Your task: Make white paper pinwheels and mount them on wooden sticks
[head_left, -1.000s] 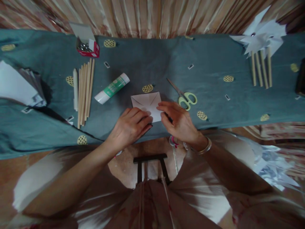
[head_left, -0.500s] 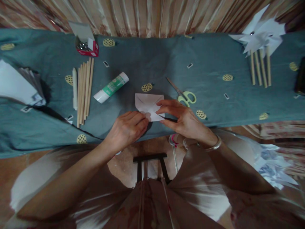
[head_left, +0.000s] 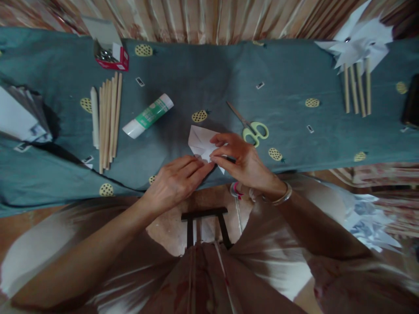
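A small white paper square [head_left: 202, 138] with diagonal crease or cut lines lies near the table's front edge, turned at an angle. My left hand [head_left: 178, 176] presses its fingers on the paper's lower side. From the right, my right hand [head_left: 240, 159] pinches the paper close to the left fingertips, thumb and fingers together, covering its right part. Green-handled scissors [head_left: 253, 130] rest just beyond my right hand, blades pointing up and left. A white and green glue stick [head_left: 149, 116] lies to the left of the paper.
Wooden sticks [head_left: 109, 124] lie in a row at left, below a red box [head_left: 113, 59] of metal pins. A stack of paper [head_left: 19, 117] is at far left. Finished paper pinwheels [head_left: 360, 41] lie at far right; cut paper pieces [head_left: 369, 222] are at lower right.
The paper has turned clockwise, its upper left corner now pointing up. My right hand has moved slightly left and its fingers have closed onto the paper by my left fingertips.
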`<state>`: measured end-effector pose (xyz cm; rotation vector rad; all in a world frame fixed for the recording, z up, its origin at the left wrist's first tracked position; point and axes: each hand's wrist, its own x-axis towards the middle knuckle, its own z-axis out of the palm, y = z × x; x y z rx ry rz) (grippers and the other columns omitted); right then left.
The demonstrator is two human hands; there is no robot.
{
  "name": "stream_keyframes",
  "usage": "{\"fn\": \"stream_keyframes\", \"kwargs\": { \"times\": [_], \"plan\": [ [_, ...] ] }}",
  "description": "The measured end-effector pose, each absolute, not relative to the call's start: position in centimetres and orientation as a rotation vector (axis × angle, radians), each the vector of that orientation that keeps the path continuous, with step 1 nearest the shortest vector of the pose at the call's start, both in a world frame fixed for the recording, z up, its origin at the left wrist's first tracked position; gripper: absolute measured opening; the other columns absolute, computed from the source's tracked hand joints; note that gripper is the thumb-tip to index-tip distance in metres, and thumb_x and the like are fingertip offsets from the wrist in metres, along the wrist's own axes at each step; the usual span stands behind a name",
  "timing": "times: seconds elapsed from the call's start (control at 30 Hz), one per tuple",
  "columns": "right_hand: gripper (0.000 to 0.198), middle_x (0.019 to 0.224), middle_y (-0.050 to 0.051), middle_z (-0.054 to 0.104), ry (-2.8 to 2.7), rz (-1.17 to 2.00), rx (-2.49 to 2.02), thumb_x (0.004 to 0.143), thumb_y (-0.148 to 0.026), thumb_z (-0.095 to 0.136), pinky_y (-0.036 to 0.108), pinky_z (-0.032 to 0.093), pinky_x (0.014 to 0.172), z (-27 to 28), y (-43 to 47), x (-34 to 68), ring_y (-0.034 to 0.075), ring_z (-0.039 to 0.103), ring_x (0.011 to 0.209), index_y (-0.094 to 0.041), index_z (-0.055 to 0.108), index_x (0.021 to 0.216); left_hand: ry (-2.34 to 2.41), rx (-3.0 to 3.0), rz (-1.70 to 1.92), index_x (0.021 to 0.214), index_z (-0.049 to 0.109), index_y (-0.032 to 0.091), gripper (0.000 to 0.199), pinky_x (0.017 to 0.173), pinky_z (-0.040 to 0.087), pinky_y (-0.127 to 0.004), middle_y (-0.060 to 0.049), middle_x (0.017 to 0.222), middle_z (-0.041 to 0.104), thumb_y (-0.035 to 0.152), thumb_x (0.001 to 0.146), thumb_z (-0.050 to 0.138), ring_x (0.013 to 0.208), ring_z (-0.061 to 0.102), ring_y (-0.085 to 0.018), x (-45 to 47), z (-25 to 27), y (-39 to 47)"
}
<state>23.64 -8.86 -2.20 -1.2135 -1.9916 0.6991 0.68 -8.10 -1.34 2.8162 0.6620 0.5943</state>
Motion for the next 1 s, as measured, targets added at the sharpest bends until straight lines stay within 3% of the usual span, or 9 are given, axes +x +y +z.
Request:
{"fn": "stream_keyframes", "kwargs": {
  "times": [0.43,1.0],
  "plan": [
    [0.005,0.121,0.009,0.070,-1.960,0.653,-1.297,0.089,-0.019,0.068,0.044,0.052,0.101,-2.8,-8.7,22.9,0.025,0.064,0.116,-0.020,0.070,0.085,0.693,2.821,0.544,0.118,0.066,0.014,0.023,0.090,0.060,-0.036,-0.010,0.110,0.074,0.010,0.097,0.056,0.104,0.069,-0.023,0.7,-1.6,-8.1],
    [0.005,0.122,0.005,0.068,-1.971,0.570,-1.338,0.090,-0.023,0.066,0.044,0.053,0.102,-3.4,-8.7,22.7,0.023,0.063,0.116,-0.023,0.069,0.086,0.700,2.830,0.621,0.111,0.068,0.009,0.018,0.078,0.061,-0.033,-0.010,0.100,0.075,0.011,0.097,0.057,0.089,0.068,-0.021,1.0,-1.6,-7.8]
  ]
}}
